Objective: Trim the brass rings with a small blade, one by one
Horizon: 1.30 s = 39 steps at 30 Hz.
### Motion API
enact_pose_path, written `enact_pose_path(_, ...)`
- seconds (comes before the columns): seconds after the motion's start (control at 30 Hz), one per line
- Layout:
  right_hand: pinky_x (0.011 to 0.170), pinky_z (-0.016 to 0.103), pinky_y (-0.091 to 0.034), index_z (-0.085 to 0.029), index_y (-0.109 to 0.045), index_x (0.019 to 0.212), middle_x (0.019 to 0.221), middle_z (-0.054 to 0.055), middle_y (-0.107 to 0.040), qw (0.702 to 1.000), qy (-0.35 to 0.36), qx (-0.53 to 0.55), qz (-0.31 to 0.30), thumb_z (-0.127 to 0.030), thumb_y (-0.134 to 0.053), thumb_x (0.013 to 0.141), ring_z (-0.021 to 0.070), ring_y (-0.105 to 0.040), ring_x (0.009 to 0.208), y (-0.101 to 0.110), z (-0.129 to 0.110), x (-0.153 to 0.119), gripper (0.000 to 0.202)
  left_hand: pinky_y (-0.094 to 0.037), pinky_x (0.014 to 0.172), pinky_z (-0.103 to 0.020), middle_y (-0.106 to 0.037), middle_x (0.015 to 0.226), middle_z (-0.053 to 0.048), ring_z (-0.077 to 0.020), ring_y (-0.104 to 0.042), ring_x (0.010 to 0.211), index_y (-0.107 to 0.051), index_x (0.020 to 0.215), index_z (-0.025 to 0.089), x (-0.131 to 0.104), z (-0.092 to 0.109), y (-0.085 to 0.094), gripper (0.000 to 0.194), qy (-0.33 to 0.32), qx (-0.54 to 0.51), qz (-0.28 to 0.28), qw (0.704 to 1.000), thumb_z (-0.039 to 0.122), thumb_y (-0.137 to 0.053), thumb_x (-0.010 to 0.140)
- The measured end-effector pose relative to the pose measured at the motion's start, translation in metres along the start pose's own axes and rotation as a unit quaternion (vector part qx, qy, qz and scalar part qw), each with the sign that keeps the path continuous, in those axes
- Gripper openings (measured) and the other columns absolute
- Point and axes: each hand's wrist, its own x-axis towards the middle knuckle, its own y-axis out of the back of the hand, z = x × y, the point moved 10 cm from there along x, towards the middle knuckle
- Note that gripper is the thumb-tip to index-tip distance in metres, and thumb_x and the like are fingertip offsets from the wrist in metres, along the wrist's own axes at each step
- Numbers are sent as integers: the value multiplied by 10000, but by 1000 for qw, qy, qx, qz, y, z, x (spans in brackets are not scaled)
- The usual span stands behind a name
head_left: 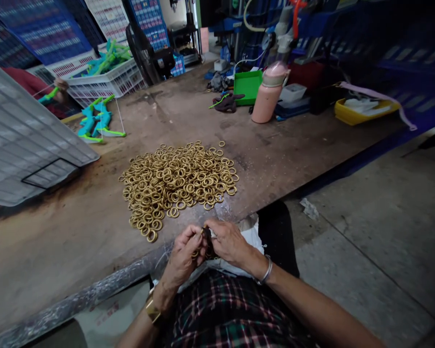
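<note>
Just over the table's near edge, both hands meet above my lap. My left hand [184, 253] is closed, with gold-coloured rings [195, 254] showing among its fingers. My right hand [230, 241] is closed in a pinch against the left fingertips. Between the two sits a small dark piece [206, 232], too hidden to name; whether the right fingers hold it or a ring is unclear. Directly beyond lies a wide heap of gold-coloured rings [181, 176] on the wooden table [76, 241]. A white sack [253, 234] lies under the hands on my lap.
A grey-white plastic crate [32, 140] leans at the left. Beyond it, another person's hand [61, 86] is near teal-and-green toy bows [96, 118] and a white basket [112, 77]. A pink bottle [267, 99], a green tray [247, 87] and a yellow tray [351, 113] stand at the back.
</note>
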Motion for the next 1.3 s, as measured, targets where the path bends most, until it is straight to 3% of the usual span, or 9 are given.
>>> enact_pose_path(0.37,601,243,-304,-177,-529,869,773,39,-614,995,-24,-58,-84,-56,-402,677,156,-542,682,-4,-3,-1,261,-249,408,-178,-402,513,64,-51,-312,418,-484,733,183,-5,5,6,304,-37,107,3,994,479,-550,760)
enact_pose_path(0.53,586,240,-313,-170,-532,870,779,45,-624,992,-44,-91,-74,-64,-422,696,154,-557,674,2,2,1,232,-282,440,-191,-441,550,32,-65,-355,464,-536,695,167,-23,18,-14,279,-56,173,-43,982,431,-540,786)
enact_pose_path(0.6,593,240,-325,-171,-531,887,797,46,-627,994,-48,-93,-39,-64,-429,690,158,-562,689,8,6,5,246,-268,412,-186,-461,561,25,-61,-356,445,-534,697,170,-27,16,-23,284,-40,135,-71,988,442,-543,779)
enact_pose_path(0.7,638,236,-352,-172,-519,935,829,47,-626,994,-62,-72,56,-43,-414,698,160,-566,743,25,19,13,289,-207,347,-171,-469,548,38,-45,-314,379,-495,688,184,-28,-2,-22,311,28,40,-67,997,480,-579,734)
enact_pose_path(0.83,673,245,-370,-179,-485,1024,909,56,-620,984,-60,-62,155,-87,-426,762,166,-564,799,47,32,24,284,-195,330,-149,-472,506,35,-32,-318,361,-499,635,161,-32,-36,-3,335,107,0,-29,994,467,-609,716)
enact_pose_path(0.93,679,250,-376,-193,-490,1019,952,61,-617,983,-58,-78,158,-174,-459,815,172,-569,839,47,31,33,207,-194,308,-124,-541,555,2,-42,-414,383,-495,633,145,-38,-69,27,276,187,-88,67,976,339,-688,671)
enact_pose_path(1.07,666,261,-375,-210,-501,1005,992,59,-607,977,-92,-132,137,-249,-487,835,182,-571,864,41,28,39,175,-326,317,-126,-597,564,-50,-70,-511,398,-519,692,111,-43,-104,56,100,270,-211,189,920,138,-584,763)
enact_pose_path(1.2,644,273,-371,-220,-523,981,973,48,-601,969,-113,-186,120,-199,-485,821,190,-575,833,35,28,41,166,-424,336,-165,-625,557,-81,-136,-600,454,-496,688,124,-37,-114,62,120,276,-266,224,896,123,-547,797)
enact_pose_path(1.3,643,273,-372,-222,-538,957,957,41,-595,967,-113,-199,116,-159,-472,807,184,-574,809,33,30,40,175,-447,351,-167,-653,607,-109,-162,-635,500,-492,728,125,-32,-115,62,105,260,-272,218,900,134,-583,778)
